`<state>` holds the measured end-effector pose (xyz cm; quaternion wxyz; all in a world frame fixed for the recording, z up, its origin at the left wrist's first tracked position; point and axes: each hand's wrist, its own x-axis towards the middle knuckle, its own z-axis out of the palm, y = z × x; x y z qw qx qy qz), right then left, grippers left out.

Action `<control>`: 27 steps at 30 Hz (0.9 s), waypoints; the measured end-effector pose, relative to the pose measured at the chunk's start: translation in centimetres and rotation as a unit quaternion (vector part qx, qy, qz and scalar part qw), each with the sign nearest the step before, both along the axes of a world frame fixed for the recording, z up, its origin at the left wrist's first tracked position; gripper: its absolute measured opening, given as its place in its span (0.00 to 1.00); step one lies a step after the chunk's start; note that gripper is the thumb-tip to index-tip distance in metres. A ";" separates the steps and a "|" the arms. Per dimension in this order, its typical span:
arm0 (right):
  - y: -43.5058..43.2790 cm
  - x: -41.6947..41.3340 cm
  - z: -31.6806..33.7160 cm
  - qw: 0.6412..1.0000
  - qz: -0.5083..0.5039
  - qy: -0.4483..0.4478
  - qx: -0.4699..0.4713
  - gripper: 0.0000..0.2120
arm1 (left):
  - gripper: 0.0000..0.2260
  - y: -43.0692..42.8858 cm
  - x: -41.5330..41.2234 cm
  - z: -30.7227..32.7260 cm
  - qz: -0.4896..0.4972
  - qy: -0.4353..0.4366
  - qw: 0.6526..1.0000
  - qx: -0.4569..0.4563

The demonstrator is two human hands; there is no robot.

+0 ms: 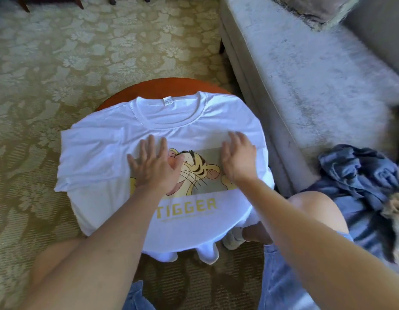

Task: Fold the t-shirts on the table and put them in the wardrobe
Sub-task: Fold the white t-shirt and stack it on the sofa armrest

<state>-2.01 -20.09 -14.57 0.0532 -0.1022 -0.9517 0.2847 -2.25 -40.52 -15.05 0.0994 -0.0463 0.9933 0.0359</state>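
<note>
A white t-shirt (100, 153) with a cartoon tiger print and the word TIGGER lies face up over a small round wooden table (162, 86). Its collar points away from me and its hem hangs over the near edge. The left sleeve spreads past the table's left side. My left hand (152, 167) lies flat on the print, fingers spread. My right hand (239, 158) rests flat on the shirt's right chest, fingers apart. Neither hand grips the cloth.
A grey sofa (306, 74) runs along the right, close to the table. A crumpled blue garment (355, 175) lies on it near my right knee. A patterned carpet (59, 63) covers the floor. My knees flank the table.
</note>
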 end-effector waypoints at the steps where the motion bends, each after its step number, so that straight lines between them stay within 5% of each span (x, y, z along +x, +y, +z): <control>1: 1.5 -0.2 -0.1 0.999 -0.022 -0.005 0.022 0.27 | 0.35 0.0 0.0 0.0 0.001 0.003 1.000 0.002; 4: 5.4 -0.2 -0.4 0.996 -0.074 -0.042 0.004 0.23 | 0.35 0.2 0.1 0.2 0.002 0.007 1.000 0.003; 7: 8.4 -0.1 -0.7 0.969 -0.170 -0.095 -0.149 0.28 | 0.35 0.3 0.1 0.7 0.016 -0.003 1.000 0.001; 13: 10.6 1.5 -2.2 0.798 -0.261 -0.224 -0.495 0.35 | 0.32 5.5 -1.6 2.3 -0.006 -0.005 0.999 0.047; 17: 10.4 1.2 -3.0 0.778 -0.239 -0.218 -0.539 0.29 | 0.33 8.0 -1.0 1.0 -0.061 -0.013 0.997 0.043; 27: 11.2 -0.6 -6.4 0.787 -0.231 -0.200 -0.535 0.35 | 0.33 6.3 -2.7 0.3 -0.058 -0.004 0.998 0.006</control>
